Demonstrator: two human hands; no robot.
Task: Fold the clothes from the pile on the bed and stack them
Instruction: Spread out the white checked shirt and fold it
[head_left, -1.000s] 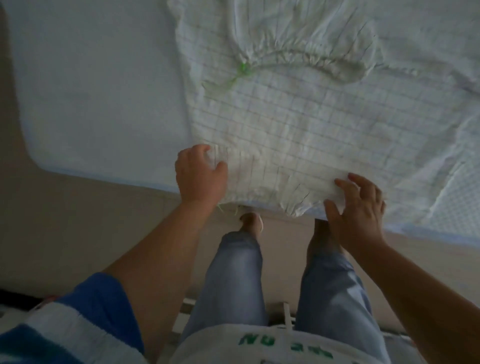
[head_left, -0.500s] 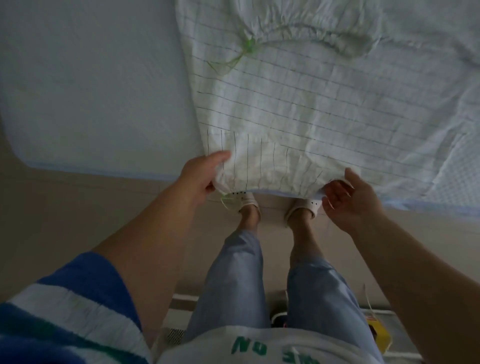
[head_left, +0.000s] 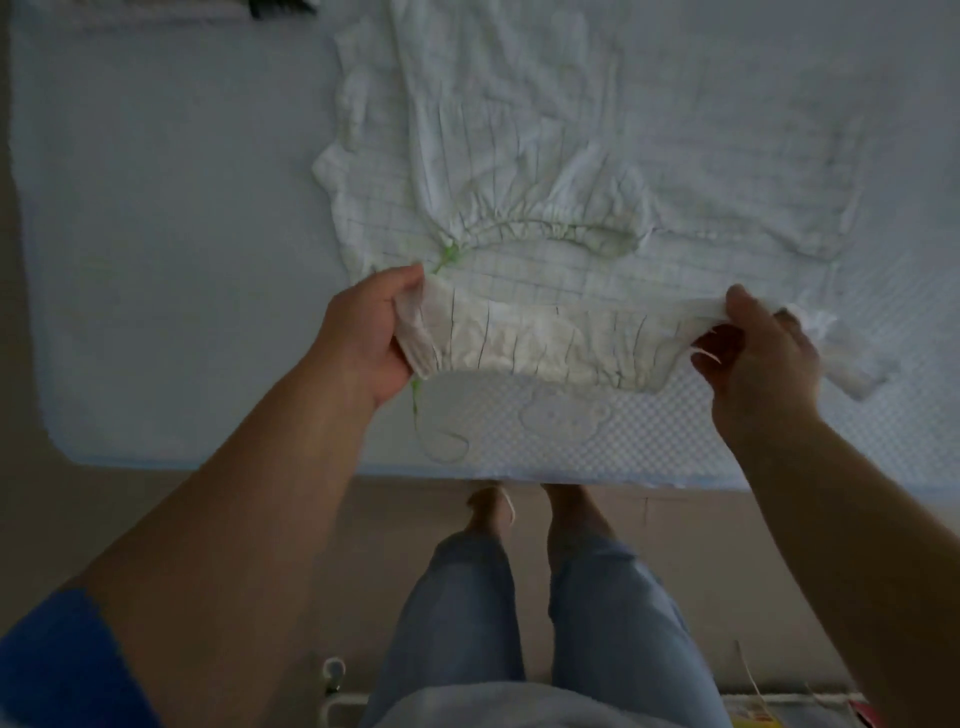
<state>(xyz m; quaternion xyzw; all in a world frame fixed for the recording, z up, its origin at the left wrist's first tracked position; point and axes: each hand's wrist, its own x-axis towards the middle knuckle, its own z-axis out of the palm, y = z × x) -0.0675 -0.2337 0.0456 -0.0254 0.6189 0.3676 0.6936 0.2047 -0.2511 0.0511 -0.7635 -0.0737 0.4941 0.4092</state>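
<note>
Near the bed's (head_left: 156, 260) front edge, a white grid-lined garment (head_left: 545, 260) lay spread across the mattress, its gathered hem lifted clear of the surface by both hands. The left hand (head_left: 363, 332) gripped the hem's left end, thumb on top and fingers curled beneath the cloth. The right hand (head_left: 758, 343) pinched the right end in the same manner, so each grip was closed on fabric. Between them the hem ran parallel to the front edge, stretched fairly taut. The garment's long axis ran from the front edge towards the far edge, with the held end nearest the person; an elastic-gathered seam with a green thread (head_left: 449, 254) crossed it just beyond the hands. Farther back the cloth was rumpled and its outline could not be made out. Judged from this view, folding of this piece had barely begun: the near end was raised, apparently ready to be carried over the rest, but no crease was yet laid. No finished stack or remaining pile was visible, so overall progress could not be told.
</note>
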